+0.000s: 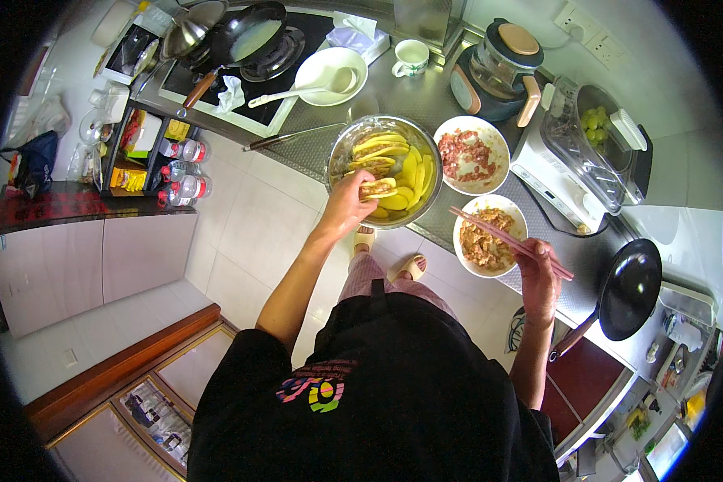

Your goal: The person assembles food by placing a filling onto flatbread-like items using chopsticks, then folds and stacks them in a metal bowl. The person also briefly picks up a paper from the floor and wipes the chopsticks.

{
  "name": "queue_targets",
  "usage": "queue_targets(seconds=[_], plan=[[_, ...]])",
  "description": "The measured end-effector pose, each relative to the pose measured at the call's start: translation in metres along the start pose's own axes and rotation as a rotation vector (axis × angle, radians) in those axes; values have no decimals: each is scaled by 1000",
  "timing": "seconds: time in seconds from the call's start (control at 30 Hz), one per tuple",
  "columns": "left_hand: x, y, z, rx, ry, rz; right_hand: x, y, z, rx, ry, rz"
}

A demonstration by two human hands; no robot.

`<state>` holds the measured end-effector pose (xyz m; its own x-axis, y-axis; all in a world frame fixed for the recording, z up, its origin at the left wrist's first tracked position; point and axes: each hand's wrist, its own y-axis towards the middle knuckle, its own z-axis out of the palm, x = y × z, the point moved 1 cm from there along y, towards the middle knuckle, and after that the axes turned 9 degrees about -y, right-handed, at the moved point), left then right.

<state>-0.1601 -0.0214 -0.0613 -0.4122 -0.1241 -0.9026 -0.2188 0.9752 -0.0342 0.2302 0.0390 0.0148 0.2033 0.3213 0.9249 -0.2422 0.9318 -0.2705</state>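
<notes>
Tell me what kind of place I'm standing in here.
It looks like a kitchen, probably a home one: there's a wok on the stove, a frying pan and bowls of food, including chopped meat, along the counter.

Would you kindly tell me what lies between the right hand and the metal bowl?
The head view shows a white bowl of brownish chopped food, with pink chopsticks above it.

One head-worn fisheye looks down on hands [349, 207] and counter [410, 98]
</notes>
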Motion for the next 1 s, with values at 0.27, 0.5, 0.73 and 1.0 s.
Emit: queue_targets(seconds=[0.27,0.5,0.73,1.0], plan=[[23,12,13,-39,465,-4,-8,2,7,32,-26,9],[8,11,20,0,864,55,-10,-6,7,-26,-19,48],[-11,21,24,182,751,329,-10,-10,8,-83,6,75],[2,51,60,408,954,312,-12,-12,9,-71,69,38]])
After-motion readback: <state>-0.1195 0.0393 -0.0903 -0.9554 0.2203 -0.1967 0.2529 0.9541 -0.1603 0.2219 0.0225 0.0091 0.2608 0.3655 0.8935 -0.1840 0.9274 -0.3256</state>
